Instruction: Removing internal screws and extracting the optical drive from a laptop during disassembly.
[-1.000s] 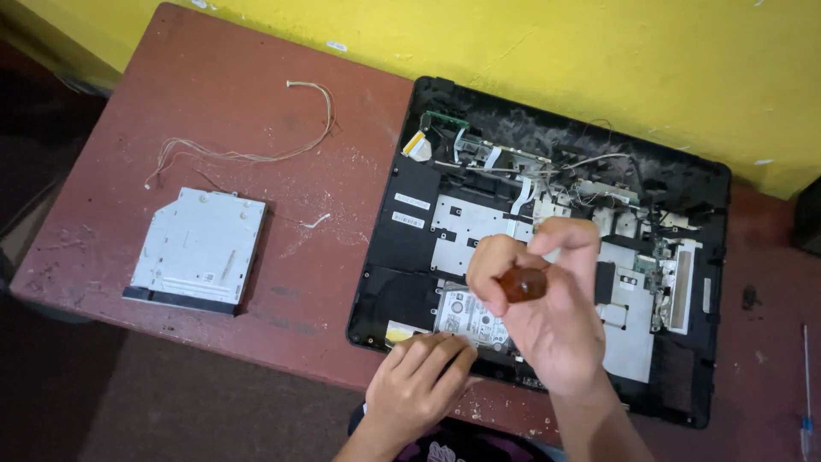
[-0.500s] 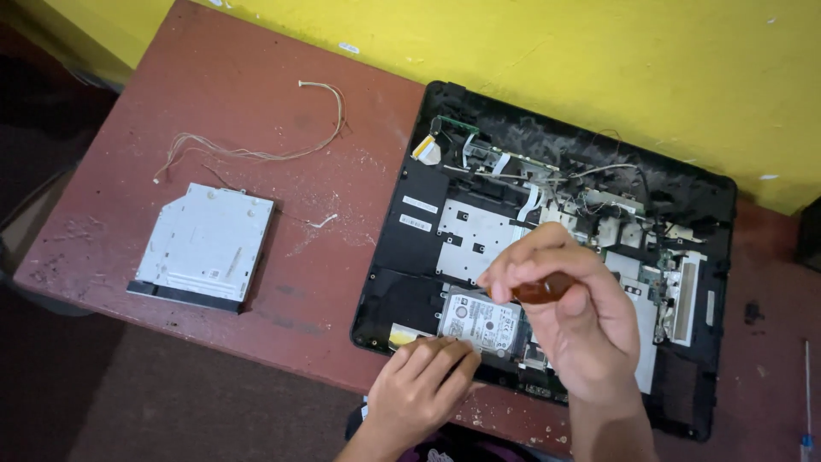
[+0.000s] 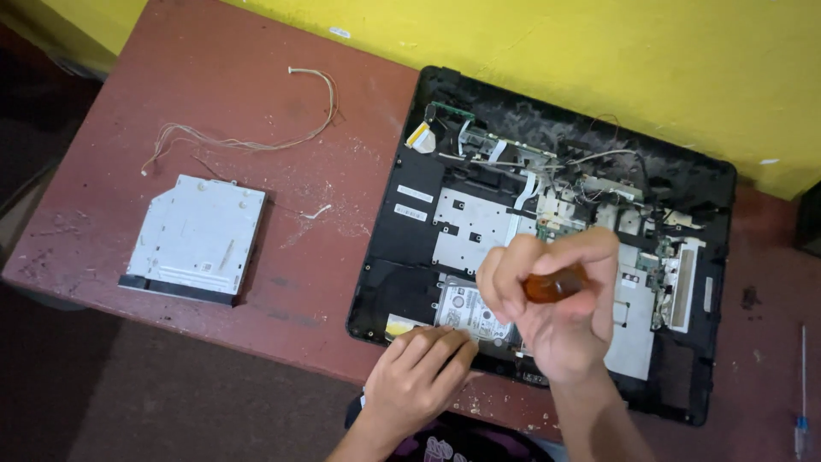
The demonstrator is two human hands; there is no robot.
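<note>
An opened black laptop base (image 3: 410, 222) lies on the reddish table, its metal plates, boards and cables exposed. A silver hard drive (image 3: 466, 310) sits in the bay at the near edge. My right hand (image 3: 556, 312) is closed around the amber handle of a screwdriver (image 3: 552, 285), held upright just right of the drive; its tip is hidden by my fingers. My left hand (image 3: 419, 372) rests flat on the laptop's near edge, fingertips touching the drive's front corner.
A removed silver optical drive (image 3: 198, 238) lies on the left of the table (image 3: 282, 282). A loose thin cable (image 3: 248, 137) curls behind it. A second slim screwdriver (image 3: 801, 393) lies at the far right. A yellow wall (image 3: 599, 51) runs behind.
My right hand with the screwdriver has shifted down and right, from over the metal plate to beside the hard drive. The left hand has stayed on the near edge.
</note>
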